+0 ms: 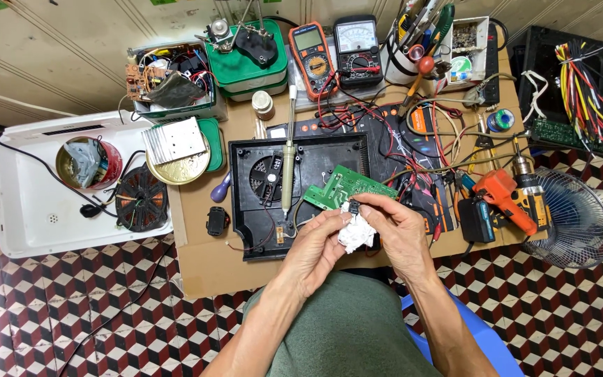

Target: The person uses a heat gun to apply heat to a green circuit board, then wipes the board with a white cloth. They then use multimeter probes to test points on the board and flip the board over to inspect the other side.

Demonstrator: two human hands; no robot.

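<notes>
Two hands together at mid-bench, above the lap. Left hand (313, 244) closed around a crumpled white tissue (354, 234); right hand (393, 227) pinching a small black part (353, 207) between thumb and fingertips, the part pressed against the top of the tissue. Whether the part has legs, and which way they face, too small to tell; long axis likewise not readable, the body appearing roughly square.

Just beyond the fingertips: green circuit board (347, 188), long axis running from lower left to upper right, tilted across the open black case (301, 192) with its round fan (270, 178). Soldering iron (288, 157) lying on the case to the left of the board, long axis nearly straight away from the body, handle end far, tip end near, close to the left hand.

Right of the right hand: orange drill (507, 199) and tangled test leads. Far beyond both hands: two meters (336, 56).

For clean wiping, as a judgement: firm pinch on the part's edges, tissue held steady as a pad, short strokes, wrists kept clear of the soldering iron's near end.
</notes>
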